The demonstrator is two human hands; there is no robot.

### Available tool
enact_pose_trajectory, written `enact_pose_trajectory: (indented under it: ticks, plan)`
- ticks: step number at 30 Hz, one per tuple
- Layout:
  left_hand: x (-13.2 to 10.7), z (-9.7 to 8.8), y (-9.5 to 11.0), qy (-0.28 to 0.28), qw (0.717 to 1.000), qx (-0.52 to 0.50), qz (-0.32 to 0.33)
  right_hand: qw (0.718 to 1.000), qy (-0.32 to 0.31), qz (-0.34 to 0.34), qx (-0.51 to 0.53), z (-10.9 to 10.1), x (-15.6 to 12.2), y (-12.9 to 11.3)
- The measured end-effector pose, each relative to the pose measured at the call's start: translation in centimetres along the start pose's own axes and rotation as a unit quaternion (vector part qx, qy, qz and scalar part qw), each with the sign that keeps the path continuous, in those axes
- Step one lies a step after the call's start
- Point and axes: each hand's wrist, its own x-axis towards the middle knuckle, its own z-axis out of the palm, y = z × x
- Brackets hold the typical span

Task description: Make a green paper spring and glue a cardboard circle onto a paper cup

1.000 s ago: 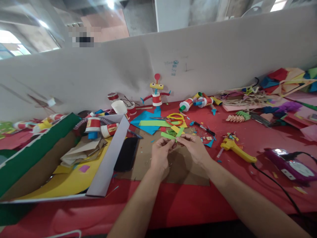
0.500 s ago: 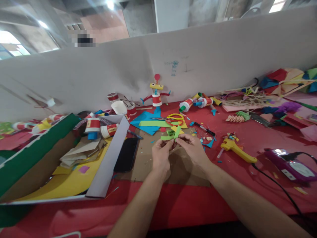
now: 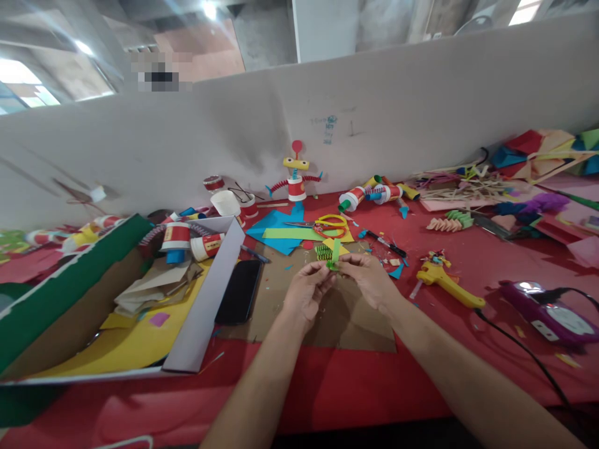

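My left hand [image 3: 306, 290] and my right hand [image 3: 369, 277] meet over a brown cardboard sheet [image 3: 327, 318] on the red table. Both pinch a folded green paper strip [image 3: 333, 254], part of it pleated like an accordion and one end sticking up between my fingertips. Just beyond the hands lie yellow-handled scissors [image 3: 330, 223] on blue, green and yellow paper sheets [image 3: 281, 231].
A black phone [image 3: 239, 290] lies left of the cardboard, beside an open box [image 3: 93, 312] of paper and cups. A yellow glue gun [image 3: 444, 280] and a purple device [image 3: 552, 312] with a cable are at right. A paper-cup robot figure [image 3: 296, 181] stands by the white partition.
The green strip's free ends have been folded in: the flat strip that stuck out to the left is gone and only a short end stands up. My hands moved slightly closer together.
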Motion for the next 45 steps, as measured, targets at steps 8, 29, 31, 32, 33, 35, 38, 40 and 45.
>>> enact_pose_trajectory:
  ticks: [8, 29, 31, 32, 33, 35, 38, 40, 45]
  plan:
    - [0.0, 0.0, 0.5, -0.008, 0.999, 0.039, 0.025, 0.998, 0.017, -0.022, -0.055, -0.3, 0.1, 0.1]
    - [0.2, 0.0, 0.7, 0.009, 0.998, 0.056, 0.029, 0.991, 0.022, -0.069, -0.109, 0.1, 0.0, 0.5]
    - [0.1, -0.1, 0.9, 0.002, 0.996, 0.092, 0.015, 0.992, 0.019, -0.057, -0.109, -0.1, 0.1, 0.3]
    - [0.0, -0.2, 1.0, 0.000, 0.994, 0.110, 0.008, 0.993, 0.014, -0.050, -0.110, -0.3, 0.1, 0.3]
    - [0.0, -0.2, 1.1, -0.001, 0.992, 0.124, 0.003, 0.993, 0.008, -0.041, -0.110, -0.4, 0.2, 0.2]
    - [-0.1, -0.1, 1.0, -0.003, 0.992, 0.130, 0.008, 0.995, -0.003, -0.022, -0.102, -0.5, 0.3, 0.1]
    - [-0.2, 0.1, 0.5, -0.003, 0.995, 0.093, 0.044, 0.997, -0.019, -0.017, -0.070, -0.3, 0.3, 0.2]
    - [-0.3, 0.4, 0.1, 0.004, 0.995, 0.065, 0.070, 0.997, -0.029, -0.031, -0.060, 0.0, 0.2, 0.3]
    - [-0.5, 0.8, -0.4, -0.006, 0.996, 0.020, 0.091, 0.997, -0.019, -0.052, -0.058, 0.3, -0.1, 0.5]
